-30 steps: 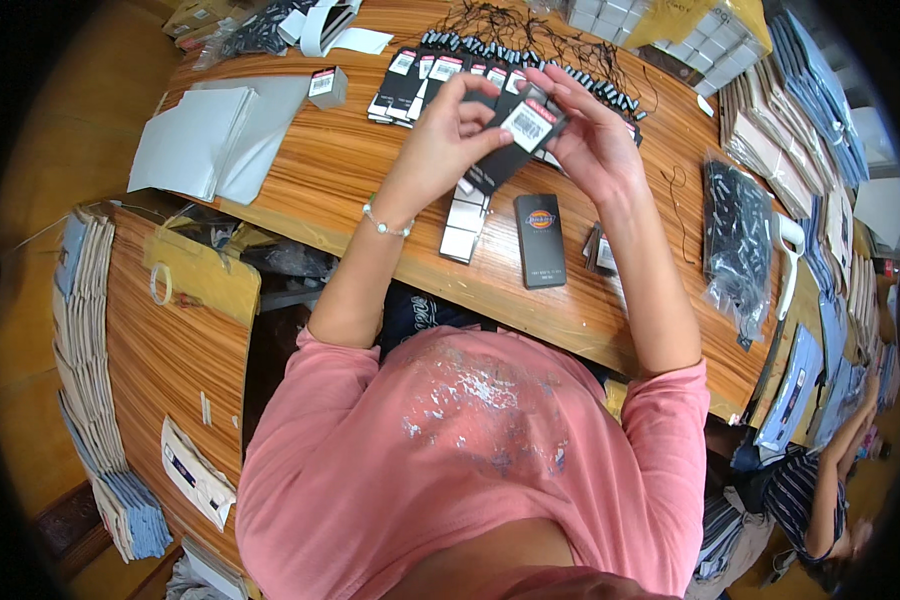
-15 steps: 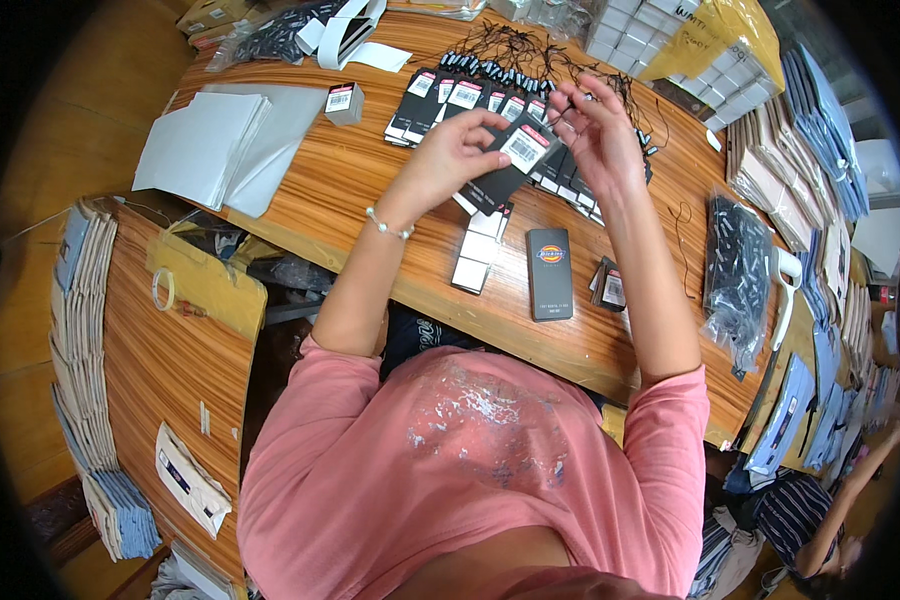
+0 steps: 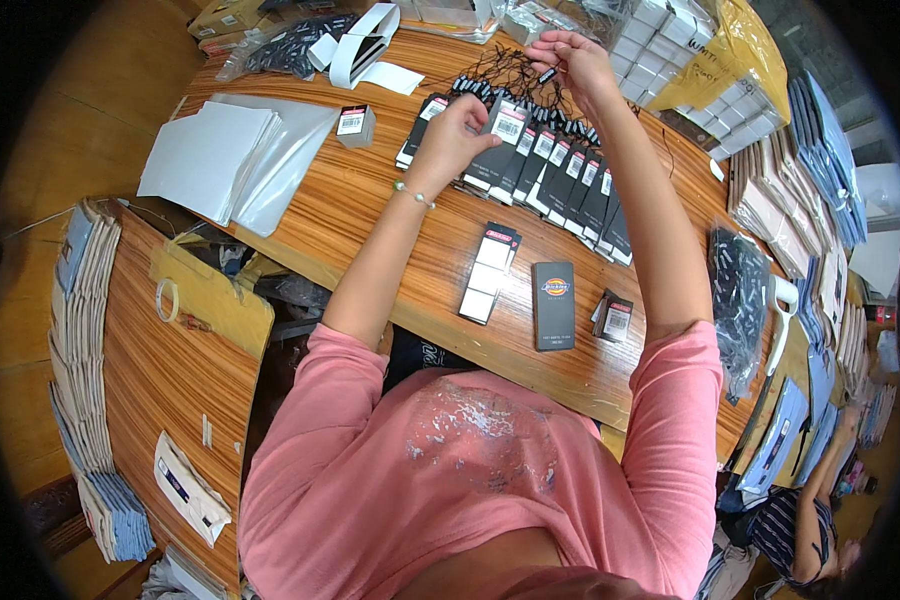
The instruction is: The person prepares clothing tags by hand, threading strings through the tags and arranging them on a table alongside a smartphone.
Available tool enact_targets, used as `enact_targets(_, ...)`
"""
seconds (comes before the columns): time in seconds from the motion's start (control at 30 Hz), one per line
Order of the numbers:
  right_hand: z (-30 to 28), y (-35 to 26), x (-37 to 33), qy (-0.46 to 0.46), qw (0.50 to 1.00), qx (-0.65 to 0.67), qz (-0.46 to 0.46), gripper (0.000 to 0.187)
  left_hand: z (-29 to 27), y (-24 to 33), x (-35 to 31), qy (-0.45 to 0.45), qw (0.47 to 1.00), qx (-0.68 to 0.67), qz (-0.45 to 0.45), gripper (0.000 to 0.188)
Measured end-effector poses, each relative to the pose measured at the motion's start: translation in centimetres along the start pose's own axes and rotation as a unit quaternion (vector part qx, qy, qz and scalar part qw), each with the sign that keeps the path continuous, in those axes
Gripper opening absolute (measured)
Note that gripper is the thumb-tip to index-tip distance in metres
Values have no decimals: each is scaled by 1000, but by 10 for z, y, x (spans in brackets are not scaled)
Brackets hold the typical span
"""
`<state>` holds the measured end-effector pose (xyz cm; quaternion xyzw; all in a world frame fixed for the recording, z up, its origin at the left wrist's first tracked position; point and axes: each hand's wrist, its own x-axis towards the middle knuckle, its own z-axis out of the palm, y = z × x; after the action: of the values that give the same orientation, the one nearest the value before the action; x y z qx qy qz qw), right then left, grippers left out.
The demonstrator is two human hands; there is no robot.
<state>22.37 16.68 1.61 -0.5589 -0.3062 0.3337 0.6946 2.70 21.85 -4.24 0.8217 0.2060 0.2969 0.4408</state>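
Note:
My left hand [image 3: 456, 150] grips the edge of a black hang tag [image 3: 507, 126] between thumb and fingers, at the left part of a long row of hang tags [image 3: 573, 187]. These tags overlap like a fan, each with a white barcode sticker near the top. Above and farther off, my right hand [image 3: 582, 72] pinches a black string [image 3: 547, 76] with a small dark seal on it. The tags' other strings [image 3: 510, 72] lie tangled behind the row. Nearer me are a strip-like stack of white labels on black card [image 3: 487, 272], a dark tag stack [image 3: 554, 305] and small barcode tags [image 3: 615, 318].
White paper sheets [image 3: 205, 160] and a small block of stickers [image 3: 354, 126] lie to the left. A bag of black strings [image 3: 735, 300] and a white-handled tool [image 3: 782, 315] are at right. White boxes [image 3: 660, 45] stand behind, folded garments [image 3: 780, 215] beside them. A co-worker [image 3: 800, 535] sits lower right.
My left hand has lowered the black hang tag from mid-air onto the row. My right hand has moved farther away with the string, uncovering more of the row.

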Motion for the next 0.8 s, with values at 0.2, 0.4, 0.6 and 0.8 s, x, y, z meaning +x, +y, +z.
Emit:
enact_targets(0.2,9,17,12,1,999,-31,23,21,-4,17,-11,-15,986,166,-20,17)
enact_targets(0.4,12,28,18,-5,994,-79,77,20,-3,18,-17,17,952,303,44,16)
enact_targets(0.6,5,43,30,4,994,-78,74,19,-2,15,-19,20,950,303,67,15)
enact_targets(0.8,2,50,46,1,992,-93,88,16,-2,18,-21,36,947,305,95,16)
